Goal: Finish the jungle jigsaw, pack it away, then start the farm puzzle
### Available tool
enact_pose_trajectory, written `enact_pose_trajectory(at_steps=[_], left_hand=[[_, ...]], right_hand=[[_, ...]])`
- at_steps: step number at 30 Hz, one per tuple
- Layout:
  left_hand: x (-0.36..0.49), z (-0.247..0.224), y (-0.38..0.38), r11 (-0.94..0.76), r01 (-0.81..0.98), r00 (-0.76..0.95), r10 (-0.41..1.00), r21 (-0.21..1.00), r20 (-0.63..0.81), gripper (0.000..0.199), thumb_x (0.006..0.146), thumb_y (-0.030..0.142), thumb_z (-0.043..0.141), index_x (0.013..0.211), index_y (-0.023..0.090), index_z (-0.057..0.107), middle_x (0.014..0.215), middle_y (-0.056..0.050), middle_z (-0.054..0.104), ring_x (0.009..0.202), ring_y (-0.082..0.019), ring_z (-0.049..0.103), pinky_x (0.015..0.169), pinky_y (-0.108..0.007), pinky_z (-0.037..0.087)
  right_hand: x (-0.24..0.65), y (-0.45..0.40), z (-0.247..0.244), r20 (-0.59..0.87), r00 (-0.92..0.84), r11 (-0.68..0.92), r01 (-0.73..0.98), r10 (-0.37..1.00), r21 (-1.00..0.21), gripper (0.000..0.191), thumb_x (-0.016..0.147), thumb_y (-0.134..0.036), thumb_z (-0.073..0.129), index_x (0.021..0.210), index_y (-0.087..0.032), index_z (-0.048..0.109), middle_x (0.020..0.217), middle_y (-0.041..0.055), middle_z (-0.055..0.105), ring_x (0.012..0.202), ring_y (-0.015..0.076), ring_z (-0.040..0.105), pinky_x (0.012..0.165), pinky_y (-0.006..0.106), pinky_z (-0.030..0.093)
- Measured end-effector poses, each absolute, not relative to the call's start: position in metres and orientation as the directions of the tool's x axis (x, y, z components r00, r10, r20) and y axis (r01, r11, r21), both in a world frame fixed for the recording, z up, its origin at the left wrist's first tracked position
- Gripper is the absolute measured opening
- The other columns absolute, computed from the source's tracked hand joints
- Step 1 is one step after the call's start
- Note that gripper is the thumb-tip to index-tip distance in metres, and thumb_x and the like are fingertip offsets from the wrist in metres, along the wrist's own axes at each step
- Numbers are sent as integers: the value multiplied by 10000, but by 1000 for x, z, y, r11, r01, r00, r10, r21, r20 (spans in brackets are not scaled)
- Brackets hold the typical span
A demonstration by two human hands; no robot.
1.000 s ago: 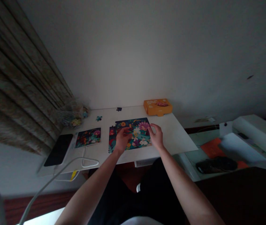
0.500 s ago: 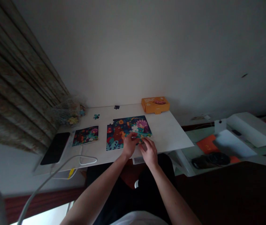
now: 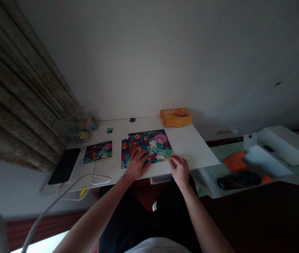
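A colourful jigsaw puzzle, mostly joined, lies on the white table with a stepped gap at its upper left corner. My left hand rests on its lower left part, fingers spread flat. At the lower right corner, my right hand pinches a small jigsaw piece, mostly hidden by the fingertips. Two loose pieces lie beyond the puzzle: a teal one and a dark one. A printed picture card with similar artwork sits to the left.
An orange box stands at the table's back right. Far left are a black phone, a white cable and a clear plastic bag. To the right, a lower glass surface holds an open white box and a dark shoe-like object.
My left hand has moved left and flattened onto the puzzle. My right hand has shifted right to the puzzle's lower right corner, uncovering the lower middle.
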State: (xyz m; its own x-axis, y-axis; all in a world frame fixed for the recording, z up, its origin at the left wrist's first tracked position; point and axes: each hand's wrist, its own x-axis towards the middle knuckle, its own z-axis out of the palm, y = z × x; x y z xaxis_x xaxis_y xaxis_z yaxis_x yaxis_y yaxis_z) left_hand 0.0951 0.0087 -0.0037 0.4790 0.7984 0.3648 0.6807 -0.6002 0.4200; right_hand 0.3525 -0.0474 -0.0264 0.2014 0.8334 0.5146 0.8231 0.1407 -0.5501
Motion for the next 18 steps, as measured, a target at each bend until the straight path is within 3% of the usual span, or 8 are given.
enact_pose_trajectory(at_steps=[6,18], left_hand=[[98,-6,6,-586,712,489,809,387,327,328,982,339,602,1273,252,723,1379,-120,673,1333,-305,591,1211,-554,383],[100,-5,5,-581,726,485,812,368,325,317,998,332,579,1268,252,724,1371,-120,681,1330,-297,596,1211,-545,383]], right_hand=[[347,-49,-24,523,220,95,855,823,-510,282,1006,-360,540,1046,-216,778,1102,131,739,1011,291,611,942,447,486],[342,-46,-23,519,231,9,908,823,-418,295,992,-342,527,1069,-207,778,1023,141,701,957,293,580,885,434,479]])
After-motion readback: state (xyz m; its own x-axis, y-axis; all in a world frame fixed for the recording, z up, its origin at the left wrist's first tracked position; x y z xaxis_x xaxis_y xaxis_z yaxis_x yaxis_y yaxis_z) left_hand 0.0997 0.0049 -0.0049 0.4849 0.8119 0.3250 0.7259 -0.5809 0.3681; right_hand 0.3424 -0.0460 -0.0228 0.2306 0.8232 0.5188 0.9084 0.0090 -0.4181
